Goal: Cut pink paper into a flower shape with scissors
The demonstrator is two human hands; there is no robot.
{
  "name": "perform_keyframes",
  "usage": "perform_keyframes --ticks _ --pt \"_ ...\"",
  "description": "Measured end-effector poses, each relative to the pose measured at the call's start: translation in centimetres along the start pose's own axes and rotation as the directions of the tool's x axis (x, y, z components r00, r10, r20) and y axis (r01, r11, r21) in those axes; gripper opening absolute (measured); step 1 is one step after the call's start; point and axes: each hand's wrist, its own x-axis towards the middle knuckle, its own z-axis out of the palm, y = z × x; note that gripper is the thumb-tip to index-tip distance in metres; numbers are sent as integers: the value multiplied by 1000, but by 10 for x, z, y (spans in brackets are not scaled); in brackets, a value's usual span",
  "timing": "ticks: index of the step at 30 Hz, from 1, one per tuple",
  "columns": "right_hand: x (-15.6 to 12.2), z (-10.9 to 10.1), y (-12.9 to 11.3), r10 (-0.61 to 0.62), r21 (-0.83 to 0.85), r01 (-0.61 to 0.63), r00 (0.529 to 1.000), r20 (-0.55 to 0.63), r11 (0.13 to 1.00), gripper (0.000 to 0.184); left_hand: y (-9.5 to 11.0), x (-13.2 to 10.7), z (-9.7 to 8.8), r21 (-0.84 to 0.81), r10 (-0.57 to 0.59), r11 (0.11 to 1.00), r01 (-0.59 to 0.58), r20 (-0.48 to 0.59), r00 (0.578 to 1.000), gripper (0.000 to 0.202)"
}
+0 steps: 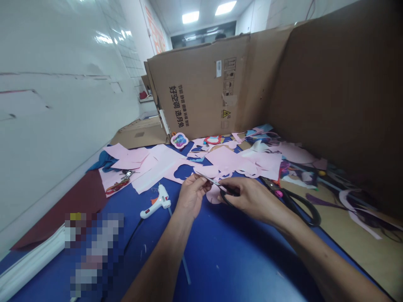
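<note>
My right hand (pixel 248 195) grips small black-handled scissors (pixel 229 198), whose slim blades point left toward my left hand. With its fingers pinched together, my left hand (pixel 192 195) holds pink paper (pixel 206 171) at the blades. Below the blades shows a rounded pink piece (pixel 214 195); whether it joins the held paper is unclear. Just behind both hands lie pink sheets (pixel 225 157), some with curved cut-outs. A white hot glue gun (pixel 159 201) rests on the blue table (pixel 220 251), left of my left hand.
Larger black-handled scissors (pixel 302 207) lie to the right, near scraps on brown cardboard (pixel 333 201). A tall cardboard box (pixel 201 92) walls off the back and right. At the back sits a flower-shaped piece (pixel 179 140). A glue stick (pixel 186 270) lies between my forearms.
</note>
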Motion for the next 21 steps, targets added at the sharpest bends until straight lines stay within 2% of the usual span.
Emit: perform_keyframes --ticks 21 --pt "0 2 1 -14 90 13 1000 14 996 28 -2 0 2 -32 -6 999 5 -19 1000 24"
